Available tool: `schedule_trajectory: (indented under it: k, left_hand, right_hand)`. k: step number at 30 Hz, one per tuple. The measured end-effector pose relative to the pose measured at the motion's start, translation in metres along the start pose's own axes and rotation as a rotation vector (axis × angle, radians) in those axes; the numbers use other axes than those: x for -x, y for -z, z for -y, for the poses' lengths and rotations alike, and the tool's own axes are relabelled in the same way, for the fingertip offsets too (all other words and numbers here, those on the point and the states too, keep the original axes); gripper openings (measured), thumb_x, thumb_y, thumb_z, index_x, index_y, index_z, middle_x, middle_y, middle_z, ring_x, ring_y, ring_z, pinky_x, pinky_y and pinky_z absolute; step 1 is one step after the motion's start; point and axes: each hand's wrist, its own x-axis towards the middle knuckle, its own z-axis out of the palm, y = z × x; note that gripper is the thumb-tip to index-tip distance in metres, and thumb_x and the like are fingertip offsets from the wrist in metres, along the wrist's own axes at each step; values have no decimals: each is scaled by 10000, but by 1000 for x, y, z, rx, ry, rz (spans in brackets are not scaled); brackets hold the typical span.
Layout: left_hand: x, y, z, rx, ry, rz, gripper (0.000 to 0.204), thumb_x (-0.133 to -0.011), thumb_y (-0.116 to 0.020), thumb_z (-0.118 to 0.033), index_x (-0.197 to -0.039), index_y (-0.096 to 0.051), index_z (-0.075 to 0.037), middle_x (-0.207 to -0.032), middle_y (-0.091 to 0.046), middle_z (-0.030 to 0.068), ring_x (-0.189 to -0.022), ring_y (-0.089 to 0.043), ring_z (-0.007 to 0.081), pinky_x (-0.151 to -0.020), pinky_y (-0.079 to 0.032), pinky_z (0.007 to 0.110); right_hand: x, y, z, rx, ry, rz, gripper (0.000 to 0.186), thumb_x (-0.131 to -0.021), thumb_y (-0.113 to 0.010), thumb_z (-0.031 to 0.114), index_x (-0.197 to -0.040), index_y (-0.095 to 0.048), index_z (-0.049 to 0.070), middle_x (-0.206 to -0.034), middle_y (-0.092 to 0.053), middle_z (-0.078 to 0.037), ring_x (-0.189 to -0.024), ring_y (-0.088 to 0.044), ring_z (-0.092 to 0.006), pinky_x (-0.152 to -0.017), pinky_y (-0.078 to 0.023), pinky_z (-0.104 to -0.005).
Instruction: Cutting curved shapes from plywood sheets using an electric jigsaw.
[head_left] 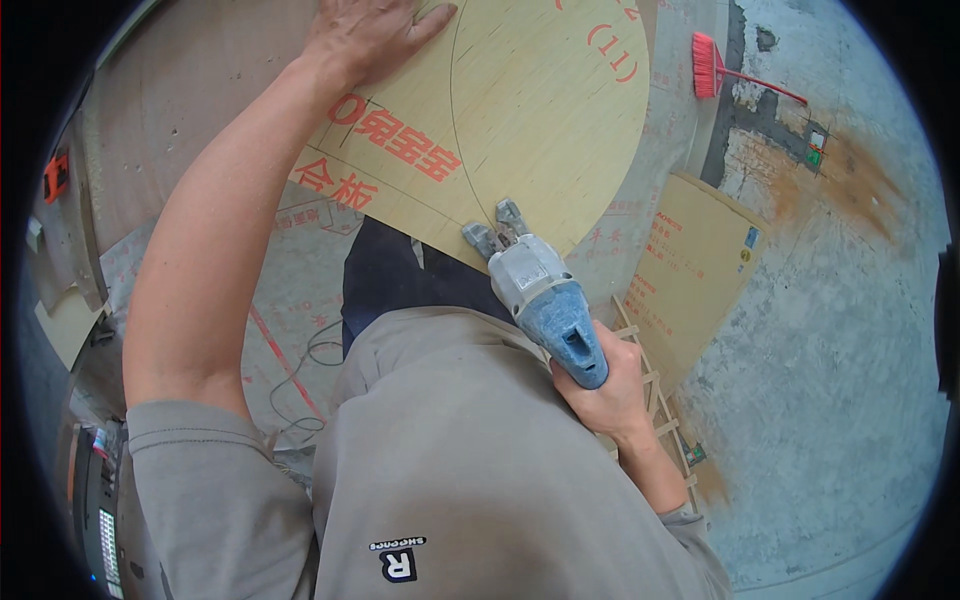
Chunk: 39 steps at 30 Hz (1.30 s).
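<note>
A pale plywood board [540,100] with red printing lies in front of me, a thin curved pencil line drawn across it. My left hand [372,38] rests flat on the board, thumb stretched out; its fingertips run up to the picture's top edge. In my right hand [612,388] is a blue and silver jigsaw [545,285], gripped round its rear body. The jigsaw's forked metal shoe sits on the board's near edge, close to the lower end of the curved line. I cannot make out the blade clearly.
Left of the plywood is a brownish panel [190,100]. A second plywood sheet [690,275] and a slatted wooden frame [655,405] are at my right. A red broom [706,68] lies farther off. Below at left, a thin cable [300,385] loops over the floor covering.
</note>
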Motion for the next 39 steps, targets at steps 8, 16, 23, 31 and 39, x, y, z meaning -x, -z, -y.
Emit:
schedule_trajectory:
  k: [8,16,23,31,39]
  left_hand:
    - [-2,-3,-5,-24,-7,0,771,-972,-533,-422,-1597,-289,-43,-1689,-269,133,-1577,-209,298,-1247,-85,663]
    - [-43,3,-11,-28,-67,44,728,-975,-529,-371,-1577,-285,-42,-1677,-253,187,-1562,-231,333,-1262,-113,610]
    - [-38,-6,-5,132,-166,-10,753,-987,-543,-311,-1628,-184,-143,-1659,-225,279,-1569,-180,394,-1284,-65,542]
    - [-32,-18,-3,70,-53,76,766,-994,-552,-304,-1637,-165,-147,-1690,-175,247,-1590,-125,366,-1270,-17,600]
    - [-24,-5,-11,65,-91,61,761,-1004,-535,-332,-1645,-175,-139,-1719,-173,145,-1600,-112,309,-1269,-16,610]
  right_hand:
    - [0,4,6,-5,-11,-11,175,-774,-740,67,-903,-634,17,-769,-670,-200,-714,-686,-405,-659,-537,-406]
    - [3,5,7,8,-31,1,175,-773,-733,35,-929,-661,3,-773,-689,-147,-670,-678,-283,-684,-526,-344]
    - [-1,2,3,-8,-67,4,200,-751,-751,85,-883,-613,28,-796,-658,-199,-749,-654,-439,-666,-530,-431]
    - [-3,5,-10,39,-40,31,188,-740,-744,76,-869,-615,30,-806,-649,-193,-757,-642,-442,-671,-523,-444]
    - [-3,3,-7,20,-28,25,185,-737,-742,64,-877,-626,29,-810,-654,-187,-754,-654,-428,-672,-525,-442]
